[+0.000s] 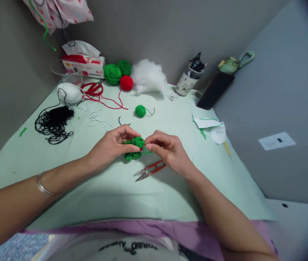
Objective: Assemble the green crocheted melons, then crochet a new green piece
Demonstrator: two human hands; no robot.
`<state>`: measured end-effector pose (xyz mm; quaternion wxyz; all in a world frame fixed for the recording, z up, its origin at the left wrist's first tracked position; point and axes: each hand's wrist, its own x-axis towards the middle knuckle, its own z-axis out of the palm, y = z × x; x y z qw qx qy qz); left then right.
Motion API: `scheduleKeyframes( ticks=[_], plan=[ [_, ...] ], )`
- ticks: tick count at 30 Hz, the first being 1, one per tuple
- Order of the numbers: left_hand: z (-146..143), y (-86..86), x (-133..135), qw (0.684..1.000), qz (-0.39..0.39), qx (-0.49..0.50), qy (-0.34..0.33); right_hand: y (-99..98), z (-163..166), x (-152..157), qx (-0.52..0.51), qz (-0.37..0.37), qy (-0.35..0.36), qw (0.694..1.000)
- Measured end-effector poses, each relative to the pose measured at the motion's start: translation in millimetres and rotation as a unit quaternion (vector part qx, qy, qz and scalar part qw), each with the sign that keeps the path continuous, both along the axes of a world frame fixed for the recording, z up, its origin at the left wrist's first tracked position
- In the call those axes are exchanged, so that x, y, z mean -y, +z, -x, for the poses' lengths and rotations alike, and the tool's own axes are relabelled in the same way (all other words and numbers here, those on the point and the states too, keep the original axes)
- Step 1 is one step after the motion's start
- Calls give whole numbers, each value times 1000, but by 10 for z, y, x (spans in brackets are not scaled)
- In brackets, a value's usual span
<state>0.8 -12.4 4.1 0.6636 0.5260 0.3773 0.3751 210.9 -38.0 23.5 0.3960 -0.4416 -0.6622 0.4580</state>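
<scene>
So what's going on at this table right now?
A person holds a small green crochet piece between both hands over the table. The left hand grips one side, and the right hand pinches the other, where a green thread trails off. Red snips lie on the table just below the right hand, untouched. A small green yarn ball sits behind, and a black thread tangle lies to the left.

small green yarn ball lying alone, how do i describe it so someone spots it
On the pale green table cover, look just beyond the green crochet piece between the left hand and right hand. The small green yarn ball lies alone there, loose tail curling right. The larger green balls sit farther back by the red ball.
</scene>
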Motion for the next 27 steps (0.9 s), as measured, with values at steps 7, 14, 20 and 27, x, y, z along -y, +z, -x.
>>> scheduleKeyframes(
  ticks=[7,14,20,27],
  plan=[
    [15,42,6,1000,-7,20,2,-59,-59,-63,-85,92,29,992],
    [5,18,32,999,-13,10,29,-170,38,-66,-137,164,23,977],
    [-19,-5,55,998,-49,-36,35,-142,103,-27,-92,144,-16,985],
    [-10,-35,25,990,-90,-106,-4,9,74,56,-103,143,-1,984]
  ],
)
